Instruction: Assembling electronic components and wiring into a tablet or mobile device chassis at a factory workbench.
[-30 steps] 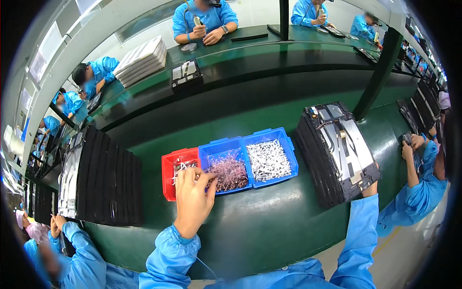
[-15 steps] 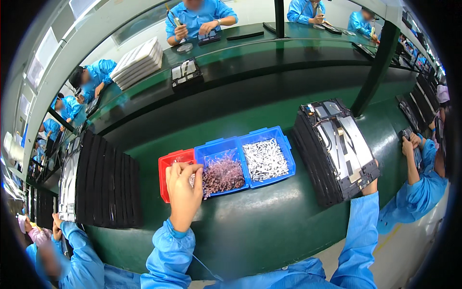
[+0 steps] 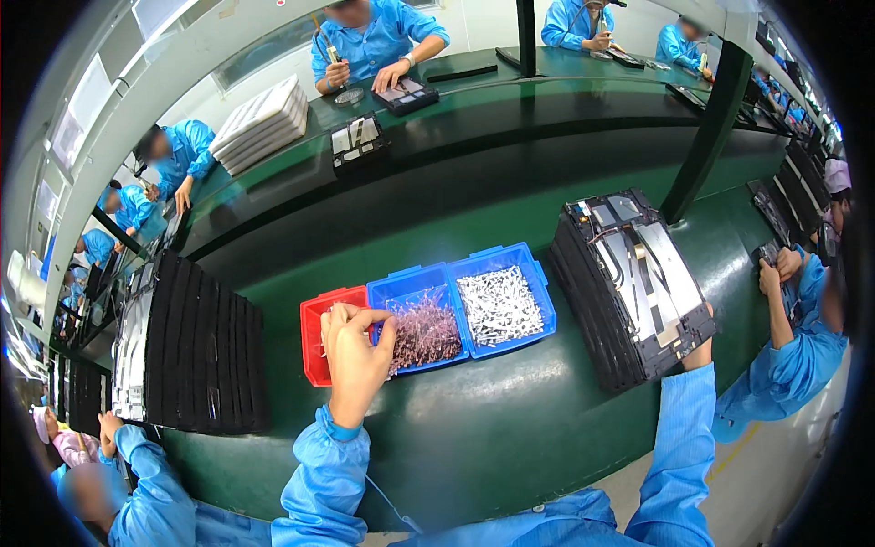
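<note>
Green bench (image 3: 510,419) | far black device (image 3: 412,97) slid closer | hands (image 3: 355,360) (left curled): grips unclear

The counter (image 3: 510,424) is smooth and glossy, throwing back pale streaks of light. The red bin (image 3: 311,342) and the blue bins (image 3: 548,305) look like shiny moulded plastic. The right-hand stack (image 3: 670,283) shows silvery, metal-looking plates over dull black sides; the left-hand stack (image 3: 205,356) is mostly dark and matt, with small glints. The sleeves (image 3: 324,474) are creased cloth with a slight sheen.
</note>
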A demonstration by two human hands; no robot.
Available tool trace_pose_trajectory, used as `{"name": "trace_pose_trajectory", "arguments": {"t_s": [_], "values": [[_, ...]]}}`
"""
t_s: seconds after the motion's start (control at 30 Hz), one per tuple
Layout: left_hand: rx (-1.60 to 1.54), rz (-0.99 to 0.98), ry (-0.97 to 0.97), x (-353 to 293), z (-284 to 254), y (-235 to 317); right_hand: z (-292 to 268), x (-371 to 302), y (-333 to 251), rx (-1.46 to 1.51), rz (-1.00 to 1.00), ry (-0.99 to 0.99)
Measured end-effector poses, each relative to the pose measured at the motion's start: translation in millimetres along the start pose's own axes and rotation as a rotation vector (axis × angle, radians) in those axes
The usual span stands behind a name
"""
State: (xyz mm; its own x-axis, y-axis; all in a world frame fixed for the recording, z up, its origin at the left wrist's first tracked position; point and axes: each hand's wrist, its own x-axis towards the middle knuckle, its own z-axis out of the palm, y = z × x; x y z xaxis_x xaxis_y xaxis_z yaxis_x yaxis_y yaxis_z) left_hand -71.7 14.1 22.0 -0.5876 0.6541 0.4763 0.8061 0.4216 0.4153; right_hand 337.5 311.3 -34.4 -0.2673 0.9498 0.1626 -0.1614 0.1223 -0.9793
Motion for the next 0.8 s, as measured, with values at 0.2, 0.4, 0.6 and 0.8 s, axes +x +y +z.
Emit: {"name": "trace_pose_trajectory", "arguments": {"t_s": [0.2,0.4,0.6,0.8], "values": [[-0.186,-0.028,0.112,6.0,1.8,4.9,1.6,0.5,-1.5,-0.013,0.023,0.052],[-0.234,-0.055,0.123,0.9,-0.8,9.2,-14.3,3.2,14.7,-0.009,0.023,0.079],[-0.197,0.070,0.201,-0.2,4.0,5.1,-21.7,9.4,27.4,0.000,0.024,0.063],[-0.324,0.053,0.285,-3.0,3.9,7.8,-38.0,12.0,41.7,0.172,0.077,0.001]]}}
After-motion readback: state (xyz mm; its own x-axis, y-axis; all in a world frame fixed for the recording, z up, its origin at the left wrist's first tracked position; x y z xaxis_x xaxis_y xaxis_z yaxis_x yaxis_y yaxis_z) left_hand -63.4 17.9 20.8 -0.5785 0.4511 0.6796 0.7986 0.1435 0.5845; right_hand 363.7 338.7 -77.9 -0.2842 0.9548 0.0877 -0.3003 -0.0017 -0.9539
